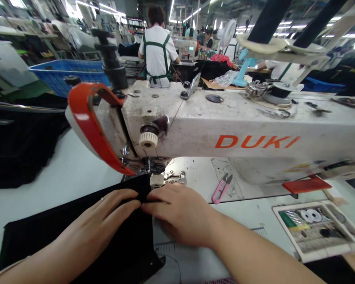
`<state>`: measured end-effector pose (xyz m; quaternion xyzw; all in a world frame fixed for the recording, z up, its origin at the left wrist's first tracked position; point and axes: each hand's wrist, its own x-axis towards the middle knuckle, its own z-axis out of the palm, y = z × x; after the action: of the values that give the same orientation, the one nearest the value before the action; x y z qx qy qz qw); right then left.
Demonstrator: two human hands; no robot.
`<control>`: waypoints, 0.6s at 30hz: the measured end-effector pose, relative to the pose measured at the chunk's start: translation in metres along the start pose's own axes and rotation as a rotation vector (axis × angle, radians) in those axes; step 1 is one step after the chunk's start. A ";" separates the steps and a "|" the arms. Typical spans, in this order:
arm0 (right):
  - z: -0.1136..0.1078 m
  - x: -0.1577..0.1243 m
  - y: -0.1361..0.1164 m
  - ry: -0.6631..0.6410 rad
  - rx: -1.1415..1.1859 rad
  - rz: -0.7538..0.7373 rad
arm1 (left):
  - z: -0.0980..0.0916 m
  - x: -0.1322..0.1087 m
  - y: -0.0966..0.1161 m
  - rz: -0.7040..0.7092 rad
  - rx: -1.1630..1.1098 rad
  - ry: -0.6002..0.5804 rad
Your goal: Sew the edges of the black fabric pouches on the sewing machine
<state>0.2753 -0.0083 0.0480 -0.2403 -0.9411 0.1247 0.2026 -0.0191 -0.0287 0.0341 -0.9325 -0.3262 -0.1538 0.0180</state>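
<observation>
A piece of black fabric (118, 236) lies on the sewing machine table, its upper corner at the presser foot and needle area (157, 179). My left hand (106, 213) rests over the fabric, fingertips drawn together on it close to its right edge; its thumb is hidden. Close beside it, my right hand (180, 213) pinches that right edge, just below the presser foot. The fingertips of both hands almost meet. Above them stands the white sewing machine (189, 130) with an orange guard (85, 114). The needle itself cannot be made out.
Pink thread snips (221, 188) lie on the machine bed to the right. A parts tray (319, 228) with bobbins sits farther right. More black fabric (20, 146) is at the left, near a blue basket (68, 71). A co-worker (156, 47) sits ahead, back turned.
</observation>
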 end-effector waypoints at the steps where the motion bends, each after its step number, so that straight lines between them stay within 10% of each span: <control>1: 0.000 0.000 -0.002 -0.023 -0.011 0.005 | -0.001 0.001 -0.002 0.006 -0.002 0.014; 10: -0.001 -0.002 -0.021 -0.092 0.036 0.015 | -0.034 0.047 -0.019 0.274 -0.039 -0.008; 18: 0.016 -0.002 -0.021 0.118 -0.060 -0.085 | -0.035 0.078 0.013 0.345 0.165 -0.120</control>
<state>0.2616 -0.0296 0.0399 -0.2131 -0.9401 0.0733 0.2557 0.0374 0.0032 0.0916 -0.9774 -0.1737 -0.0656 0.1008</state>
